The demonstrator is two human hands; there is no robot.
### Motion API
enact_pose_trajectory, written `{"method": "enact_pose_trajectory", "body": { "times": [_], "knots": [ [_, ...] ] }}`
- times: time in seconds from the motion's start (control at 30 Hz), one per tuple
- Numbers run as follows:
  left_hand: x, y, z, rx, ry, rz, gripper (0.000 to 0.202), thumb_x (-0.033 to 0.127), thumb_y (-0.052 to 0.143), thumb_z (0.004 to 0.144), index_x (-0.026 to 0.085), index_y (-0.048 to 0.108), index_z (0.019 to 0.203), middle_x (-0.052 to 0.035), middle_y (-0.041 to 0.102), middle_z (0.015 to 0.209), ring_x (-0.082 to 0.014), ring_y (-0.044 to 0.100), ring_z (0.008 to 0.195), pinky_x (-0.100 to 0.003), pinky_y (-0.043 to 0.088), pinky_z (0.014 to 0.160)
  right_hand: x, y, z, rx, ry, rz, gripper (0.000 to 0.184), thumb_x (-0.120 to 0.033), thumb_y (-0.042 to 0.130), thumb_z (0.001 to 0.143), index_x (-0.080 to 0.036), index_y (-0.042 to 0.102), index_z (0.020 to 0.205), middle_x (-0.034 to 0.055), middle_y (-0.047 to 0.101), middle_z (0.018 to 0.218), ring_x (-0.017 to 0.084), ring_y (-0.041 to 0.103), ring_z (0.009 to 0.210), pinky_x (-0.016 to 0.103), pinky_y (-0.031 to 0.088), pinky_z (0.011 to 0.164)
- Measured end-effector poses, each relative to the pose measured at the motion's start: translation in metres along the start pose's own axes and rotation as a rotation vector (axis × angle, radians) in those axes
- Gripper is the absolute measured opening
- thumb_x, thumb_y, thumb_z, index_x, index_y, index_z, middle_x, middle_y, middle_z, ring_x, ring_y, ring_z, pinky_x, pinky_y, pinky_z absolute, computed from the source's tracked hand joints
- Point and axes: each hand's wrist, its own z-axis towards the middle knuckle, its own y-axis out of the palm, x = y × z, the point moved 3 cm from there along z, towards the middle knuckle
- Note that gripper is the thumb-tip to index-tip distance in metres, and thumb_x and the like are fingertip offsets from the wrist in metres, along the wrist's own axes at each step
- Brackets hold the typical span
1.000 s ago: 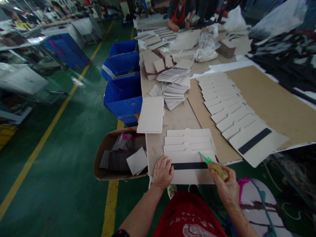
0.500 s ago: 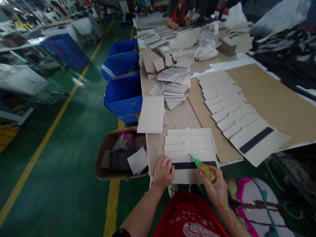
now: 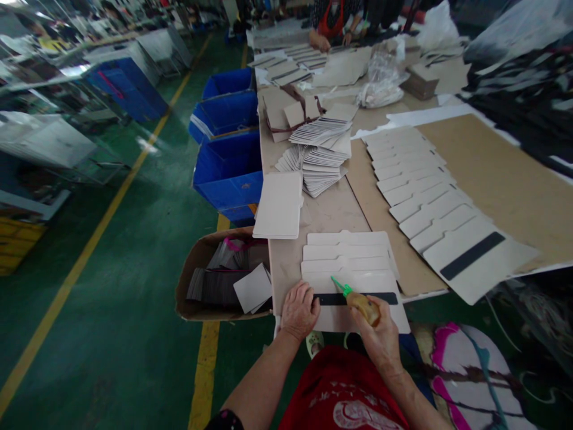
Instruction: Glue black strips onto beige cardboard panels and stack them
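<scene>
My right hand (image 3: 380,334) is wrapped round a yellowish squeeze bottle (image 3: 364,307) with a green nozzle (image 3: 341,285). The nozzle tip is low over the front pale card panel (image 3: 358,322), just beyond the black strip (image 3: 331,299) that runs across it. Beneath and behind this panel lie several more overlapping cards (image 3: 344,251), their tabbed edges staggered. My left hand (image 3: 299,309) lies on the left edge of the front panel, fingers resting flat, thumb beside the strip's left end.
A stack of cards (image 3: 278,206) overhangs the table's left edge, near fanned piles (image 3: 324,161). On the right lies a staggered row of panels (image 3: 470,257). A cardboard box (image 3: 188,298) and blue bins (image 3: 230,179) stand left. A co-worker (image 3: 333,27) is at the far end.
My right hand has moved the squeeze bottle leftward along the front panel, the nozzle staying just beyond the black strip. My left hand holds its place. The view has shifted slightly.
</scene>
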Motion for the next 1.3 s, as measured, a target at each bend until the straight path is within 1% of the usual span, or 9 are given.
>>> {"method": "enact_pose_trajectory", "body": {
  "times": [0.13,0.37,0.6,0.87,0.93,1.0,1.13,1.23,1.3],
  "knots": [
    [0.000,0.000,0.000,0.001,-0.005,-0.006,0.024,0.024,0.058,0.085,0.020,0.060,0.108,-0.0095,0.064,0.111,-0.0258,0.055,0.118,-0.043,0.050,0.097,-0.002,0.005,0.001,-0.009,-0.011,-0.007,0.048,-0.053,0.065,0.076,-0.020,0.056,0.109,0.0066,0.068,0.093,0.023,0.064,0.082,0.037,0.052,0.077],
    [0.000,0.001,-0.001,-0.022,-0.028,0.004,0.022,0.027,0.056,0.086,0.019,0.059,0.107,-0.0092,0.063,0.112,-0.0256,0.055,0.117,-0.043,0.050,0.099,-0.015,0.035,-0.002,-0.139,-0.080,0.006,0.046,-0.050,0.063,0.078,-0.020,0.056,0.111,0.0080,0.068,0.102,0.023,0.065,0.091,0.035,0.051,0.083],
    [0.000,0.002,-0.002,-0.022,-0.027,-0.011,0.022,0.027,0.055,0.086,0.019,0.059,0.106,-0.0094,0.062,0.110,-0.0260,0.055,0.117,-0.042,0.051,0.099,-0.014,0.033,-0.001,-0.128,-0.076,0.009,0.048,-0.051,0.064,0.077,-0.020,0.055,0.112,0.0085,0.068,0.101,0.024,0.065,0.091,0.036,0.052,0.083],
    [0.000,0.002,-0.003,-0.020,-0.032,-0.004,0.023,0.026,0.058,0.084,0.019,0.058,0.106,-0.0103,0.062,0.112,-0.0259,0.057,0.114,-0.043,0.051,0.099,-0.023,0.046,-0.006,-0.196,-0.074,0.079,0.046,-0.047,0.066,0.076,-0.019,0.057,0.110,0.0087,0.069,0.101,0.025,0.065,0.091,0.036,0.052,0.082],
    [0.000,0.002,-0.003,-0.010,-0.034,0.003,0.020,0.027,0.058,0.085,0.019,0.059,0.103,-0.0102,0.062,0.109,-0.0261,0.057,0.113,-0.043,0.052,0.097,-0.020,0.041,-0.006,-0.174,0.003,0.144,0.047,-0.048,0.069,0.073,-0.021,0.056,0.109,0.0060,0.068,0.096,0.023,0.065,0.085,0.036,0.054,0.077],
    [0.000,0.002,-0.003,0.001,-0.032,0.009,0.018,0.027,0.057,0.084,0.019,0.059,0.101,-0.0100,0.062,0.107,-0.0266,0.057,0.113,-0.043,0.052,0.097,-0.013,0.031,-0.005,-0.155,0.152,0.291,0.049,-0.050,0.072,0.070,-0.022,0.055,0.106,0.0023,0.067,0.089,0.020,0.064,0.074,0.033,0.054,0.065],
    [0.000,0.001,-0.001,0.019,-0.017,0.019,0.018,0.025,0.058,0.084,0.019,0.058,0.100,-0.0099,0.063,0.104,-0.0261,0.058,0.111,-0.041,0.052,0.096,0.003,0.005,0.000,-0.077,0.466,0.627,0.047,-0.051,0.074,0.068,-0.024,0.052,0.100,-0.0027,0.063,0.081,0.014,0.058,0.055,0.023,0.046,0.043],
    [0.000,0.000,-0.001,0.028,-0.011,0.031,0.023,0.025,0.059,0.084,0.018,0.057,0.106,-0.0101,0.064,0.106,-0.0259,0.058,0.111,-0.040,0.053,0.094,0.013,-0.018,0.010,0.020,0.488,0.727,0.046,-0.050,0.075,0.067,-0.023,0.052,0.097,-0.0034,0.061,0.079,0.011,0.054,0.048,0.018,0.034,0.034],
    [-0.001,-0.001,-0.001,0.033,-0.008,0.038,0.028,0.024,0.058,0.084,0.018,0.056,0.111,-0.0104,0.064,0.108,-0.0262,0.059,0.110,-0.040,0.053,0.093,0.020,-0.033,0.019,0.104,0.450,0.746,0.046,-0.049,0.076,0.066,-0.023,0.051,0.095,-0.0030,0.060,0.082,0.011,0.054,0.048,0.017,0.033,0.033]
  ]
}}
